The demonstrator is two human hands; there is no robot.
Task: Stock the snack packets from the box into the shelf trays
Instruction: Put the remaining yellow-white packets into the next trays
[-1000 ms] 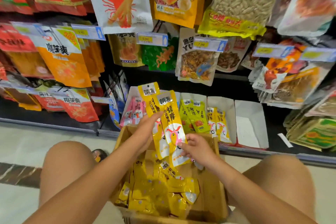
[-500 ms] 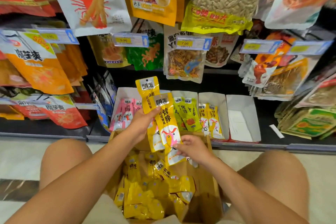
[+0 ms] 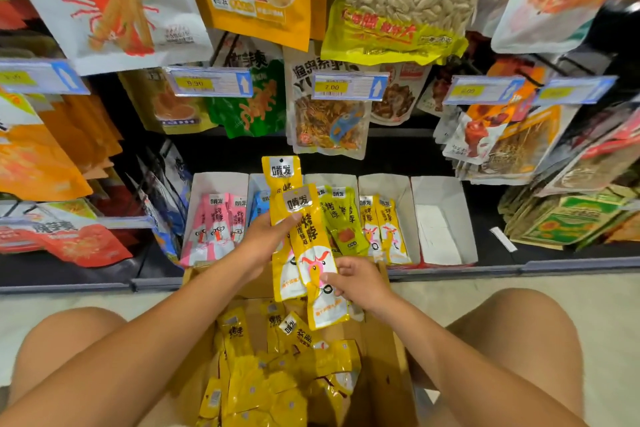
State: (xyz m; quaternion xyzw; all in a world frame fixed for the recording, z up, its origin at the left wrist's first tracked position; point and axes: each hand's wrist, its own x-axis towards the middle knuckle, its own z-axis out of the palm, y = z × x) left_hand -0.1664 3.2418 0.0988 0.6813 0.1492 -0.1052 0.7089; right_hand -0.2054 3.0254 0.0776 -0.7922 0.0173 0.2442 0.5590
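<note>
Gripping long yellow foil snack packets (image 3: 308, 236) in left hand (image 3: 266, 243), pinching the front one's lower end with right hand (image 3: 360, 282), likely aligning them for insertion. Holding them over brown cardboard box (image 3: 384, 374), facing white shelf trays (image 3: 438, 194).

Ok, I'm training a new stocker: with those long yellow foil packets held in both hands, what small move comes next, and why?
Probably carry the long yellow foil packets, gripped by the left hand and pinched low by the right hand, right to the white card tray that holds matching yellow packets; it looks only part full.
</note>
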